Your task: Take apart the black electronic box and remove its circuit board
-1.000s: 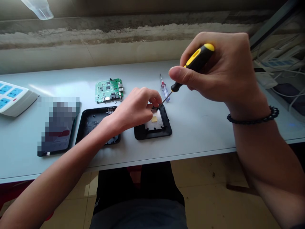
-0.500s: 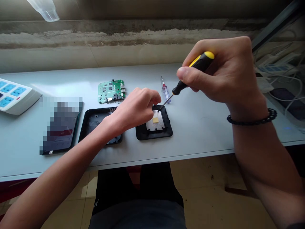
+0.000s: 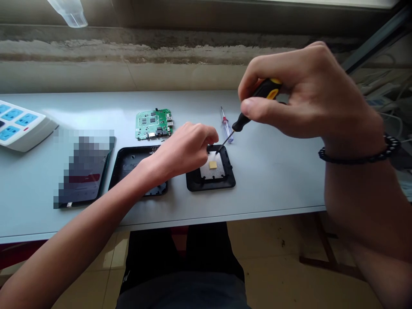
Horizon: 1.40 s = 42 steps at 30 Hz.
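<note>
While our right hand (image 3: 294, 92) clamps its fingers round the yellow-black screwdriver (image 3: 259, 92), we should brace the black cover (image 3: 210, 186) near the tabletop's (image 3: 273, 176) front edge, left hand's (image 3: 189, 146) pinch unclear.

compared with one second earlier, the right hand (image 3: 304, 96) has rolled on the screwdriver (image 3: 243, 122), its wrist and bracelet (image 3: 354, 157) swung right; the yellow inlay (image 3: 273, 93) has turned from the handle's left face. the left hand's (image 3: 188, 146) fingertips, formerly close about the tip, now stand slightly apart.
</note>
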Tool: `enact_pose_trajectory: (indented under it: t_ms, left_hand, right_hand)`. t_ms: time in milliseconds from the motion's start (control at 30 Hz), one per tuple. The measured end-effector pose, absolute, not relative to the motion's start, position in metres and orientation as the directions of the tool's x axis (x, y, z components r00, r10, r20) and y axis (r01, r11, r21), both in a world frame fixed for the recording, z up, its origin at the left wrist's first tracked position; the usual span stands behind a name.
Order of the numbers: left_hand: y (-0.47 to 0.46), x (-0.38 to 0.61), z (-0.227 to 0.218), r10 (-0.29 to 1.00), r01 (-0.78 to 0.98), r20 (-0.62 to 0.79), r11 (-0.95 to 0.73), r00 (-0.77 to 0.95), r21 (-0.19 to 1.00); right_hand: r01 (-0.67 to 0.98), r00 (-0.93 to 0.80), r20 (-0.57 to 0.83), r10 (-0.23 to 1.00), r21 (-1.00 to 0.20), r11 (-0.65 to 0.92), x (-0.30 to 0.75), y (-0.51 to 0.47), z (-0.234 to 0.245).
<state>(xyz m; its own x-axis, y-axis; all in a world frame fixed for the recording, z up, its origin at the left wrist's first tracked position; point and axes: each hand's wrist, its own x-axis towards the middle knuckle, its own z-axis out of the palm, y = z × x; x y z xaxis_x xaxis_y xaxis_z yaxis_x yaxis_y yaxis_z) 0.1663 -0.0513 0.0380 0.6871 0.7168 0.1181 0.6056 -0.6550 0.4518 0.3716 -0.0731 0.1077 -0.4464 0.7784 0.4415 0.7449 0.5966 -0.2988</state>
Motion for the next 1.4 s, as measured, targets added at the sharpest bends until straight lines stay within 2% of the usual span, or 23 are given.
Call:
enact_pose_trajectory:
  t_ms: [167,400,633,967,1067,1233,1400]
  left_hand:
    - [-0.053,0.167,0.035,0.693,0.544,0.138,-0.66,0.708,0.518]
    - [-0.054,0.168,0.031,0.674,0.52,0.112,-0.654,0.73,0.549]
    - [-0.055,0.168,0.033,0.663,0.512,0.137,-0.677,0.736,0.529]
    - [-0.055,0.169,0.032,0.67,0.521,0.122,-0.667,0.732,0.533]
    - [-0.055,0.168,0.033,0.671,0.521,0.144,-0.676,0.727,0.521]
    - [-0.055,0.168,0.033,0.668,0.517,0.159,-0.685,0.727,0.513]
    - [-0.055,0.168,0.032,0.668,0.519,0.15,-0.682,0.729,0.516]
  right_hand:
    - [0.677,-0.515,0.387,0.765,-0.364,0.64,0.374,-0.069,0.116]
    - [0.602,-0.699,0.295,0.651,-0.249,0.759,0.389,-0.059,0.123]
    - [0.624,-0.713,0.287,0.639,-0.153,0.766,0.39,-0.049,0.127]
    - [0.722,-0.689,-0.033,0.724,-0.117,0.682,0.395,-0.029,0.141]
    - [0.715,-0.697,0.015,0.717,-0.066,0.696,0.395,-0.029,0.141]
    - [0.634,-0.77,0.135,0.624,0.05,0.771,0.388,-0.033,0.14]
    - [0.713,-0.698,0.134,0.703,0.035,0.701,0.388,-0.036,0.134]
